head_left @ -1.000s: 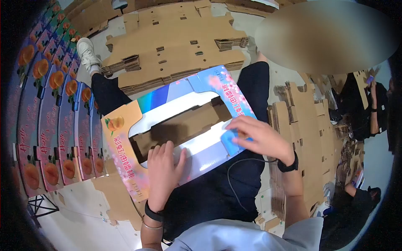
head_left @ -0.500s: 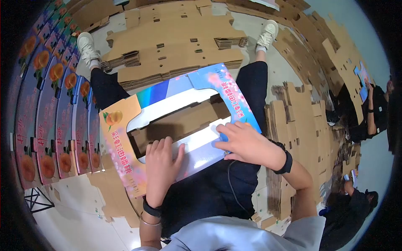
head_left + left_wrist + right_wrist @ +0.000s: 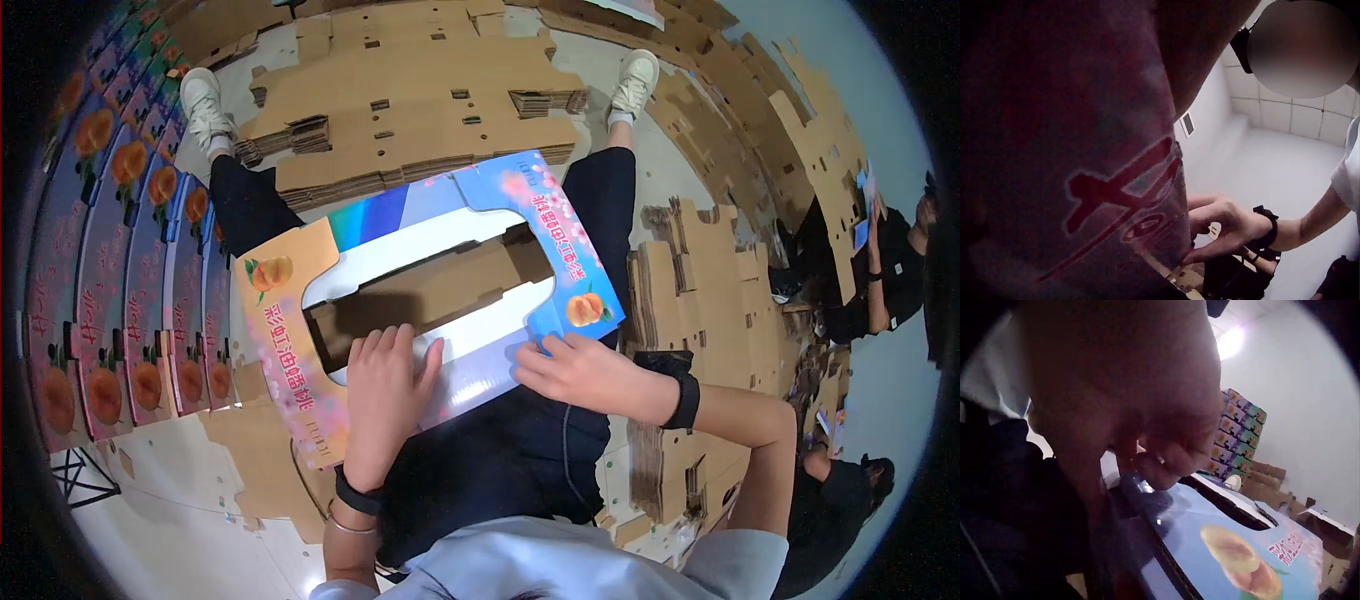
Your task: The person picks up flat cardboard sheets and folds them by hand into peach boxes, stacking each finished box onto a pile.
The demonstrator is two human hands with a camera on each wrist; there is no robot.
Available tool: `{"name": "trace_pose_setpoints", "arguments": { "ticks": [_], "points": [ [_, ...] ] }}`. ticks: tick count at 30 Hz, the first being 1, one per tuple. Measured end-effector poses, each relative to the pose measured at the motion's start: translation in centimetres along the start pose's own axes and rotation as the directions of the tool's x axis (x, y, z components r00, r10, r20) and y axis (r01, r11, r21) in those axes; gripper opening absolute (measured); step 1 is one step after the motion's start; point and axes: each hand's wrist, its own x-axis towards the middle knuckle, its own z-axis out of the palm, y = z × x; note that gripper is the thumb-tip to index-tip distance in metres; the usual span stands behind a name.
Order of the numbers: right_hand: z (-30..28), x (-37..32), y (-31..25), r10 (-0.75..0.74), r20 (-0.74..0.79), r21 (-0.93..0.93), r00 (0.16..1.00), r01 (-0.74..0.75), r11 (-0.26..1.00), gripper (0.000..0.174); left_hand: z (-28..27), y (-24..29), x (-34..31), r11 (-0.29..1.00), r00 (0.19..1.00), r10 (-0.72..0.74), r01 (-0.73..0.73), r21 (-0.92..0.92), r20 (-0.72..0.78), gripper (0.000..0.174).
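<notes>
A colourful printed cardboard fruit box [image 3: 585, 255] lies across the person's lap, with peach pictures, red lettering and a large window cut in its top. Through the window brown cardboard [image 3: 470, 280] shows inside. The left hand [image 3: 383, 395] rests on the near side of the top, fingertips at the window's rim and thumb spread to the right. At the near right, the right hand [image 3: 590, 375] has its fingers bent over the near edge. The left wrist view shows that right hand [image 3: 1225, 222] with thumb and fingers pinching at the box edge.
Stacked printed boxes [image 3: 105, 290] stand along the left. Flat brown cardboard sheets [image 3: 400, 80] are piled ahead between the feet, and another pile [image 3: 690, 330] lies by the right leg. Two people in black [image 3: 840, 510] sit at the far right. A thin cable hangs over the right thigh.
The right hand has slid down off the blue corner panel to the near edge, uncovering the peach picture there. The left hand stays on the box, which has shifted slightly left in view.
</notes>
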Motion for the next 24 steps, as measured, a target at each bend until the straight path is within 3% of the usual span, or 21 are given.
{"name": "trace_pose_setpoints", "arguments": {
  "ticks": [2, 5, 11, 13, 18, 21, 23, 24],
  "points": [
    [0.3, -0.1, 0.7, -0.061, -0.052, 0.123, 0.997, 0.067, 0.99, 0.016, 0.0, -0.1, -0.1, 1.0, 1.0, 0.004, -0.004, -0.01, -0.012, 0.03],
    [-0.5, 0.1, 0.8, -0.033, -0.013, 0.15, 0.999, 0.035, 0.988, 0.017, -0.1, -0.1, -0.1, 1.0, 1.0, 0.022, -0.022, -0.009, -0.013, 0.03],
    [-0.6, 0.2, 0.8, -0.031, 0.042, 0.116, 0.999, 0.026, 0.993, 0.011, -0.2, 0.1, -0.3, 1.0, 1.0, 0.007, -0.007, -0.002, -0.015, 0.03],
    [-1.3, 0.7, 1.1, -0.07, 0.093, 0.107, 0.993, 0.06, 0.992, 0.009, -0.4, 0.0, -0.4, 0.997, 0.995, 0.056, -0.059, -0.042, -0.08, 0.029],
    [-2.7, 2.0, 1.3, -0.107, 0.157, 0.089, 0.982, 0.094, 0.992, 0.009, -0.6, -1.8, 0.7, 0.987, 0.998, 0.054, -0.052, -0.154, 0.012, 0.028],
    [-1.5, 1.7, 1.4, -0.066, 0.146, 0.117, 0.987, 0.049, 0.992, 0.012, 0.4, -2.4, 1.4, 0.98, 0.997, 0.071, -0.064, -0.187, 0.03, 0.027],
    [-1.2, 1.7, 1.7, 0.023, 0.091, 0.203, 0.996, -0.041, 0.978, 0.017, 1.4, -2.7, 2.0, 0.978, 0.991, 0.124, -0.129, -0.162, -0.043, 0.028],
    [-1.2, 1.5, 1.7, 0.052, 0.075, 0.185, 0.996, -0.065, 0.981, 0.018, 1.3, -2.7, 2.3, 0.98, 0.995, 0.098, -0.095, -0.176, 0.011, 0.028]
  ]
}}
